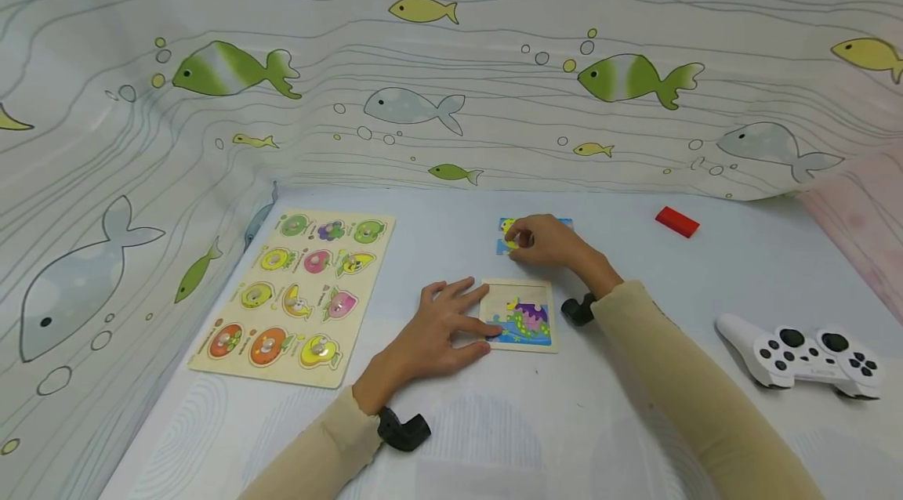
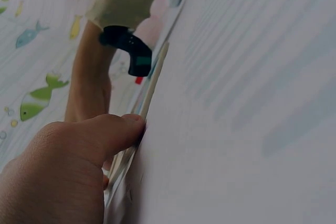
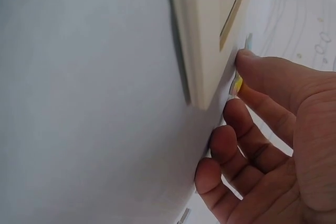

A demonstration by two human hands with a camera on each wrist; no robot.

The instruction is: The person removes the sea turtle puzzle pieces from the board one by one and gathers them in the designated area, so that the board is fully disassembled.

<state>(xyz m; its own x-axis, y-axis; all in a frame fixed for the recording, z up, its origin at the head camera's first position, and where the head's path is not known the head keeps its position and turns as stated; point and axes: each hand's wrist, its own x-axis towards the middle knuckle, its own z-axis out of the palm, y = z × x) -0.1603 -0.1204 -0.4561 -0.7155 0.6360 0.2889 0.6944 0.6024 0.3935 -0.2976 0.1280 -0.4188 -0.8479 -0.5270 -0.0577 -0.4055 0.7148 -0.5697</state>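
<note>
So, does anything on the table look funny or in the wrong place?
Maybe the white game controller: it lies at the right, an odd companion for the wooden fruit board and the small framed puzzle. Nothing looks spilled or broken.

I wear plain beige fabric sleeves (image 1: pixel 698 382) | square pale-wood puzzle tray (image 1: pixel 506 294), purple-green-blue picture (image 1: pixel 531 317) | oblong red block (image 1: pixel 677 222)

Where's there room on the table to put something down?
There's bare room between the fruit board and the loose pieces, and between the red block and gamepad. It's crowded around the frame: the left hand touches it, and the right hand is at the pieces just behind.
</note>
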